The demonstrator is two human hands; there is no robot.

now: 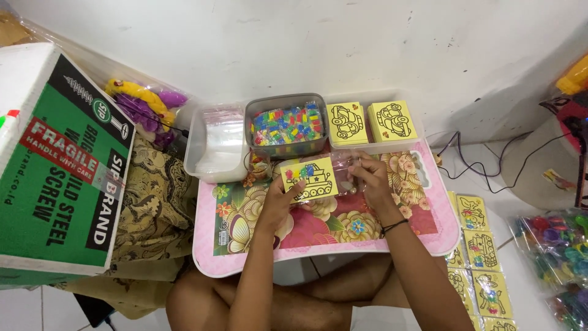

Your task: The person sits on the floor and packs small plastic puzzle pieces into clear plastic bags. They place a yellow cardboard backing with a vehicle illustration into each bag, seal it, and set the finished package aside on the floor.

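Observation:
My left hand [278,199] grips the left edge of a small yellow card [310,176] with a tank outline and a few coloured bits on it, held just above a pink floral lap table [318,236]. My right hand [369,178] pinches a clear plastic sleeve [346,168] at the card's right edge. Behind them stand a grey tub of small coloured pieces [286,125], a clear tub of plastic sleeves [215,144], and a tray with two stacks of yellow car cards [371,122].
A large green and white cardboard box [58,159] stands at the left on patterned cloth. Packed yellow cards [481,257] lie on the floor at the right, next to bags of coloured pieces [554,251]. Black cables [484,165] run along the white wall.

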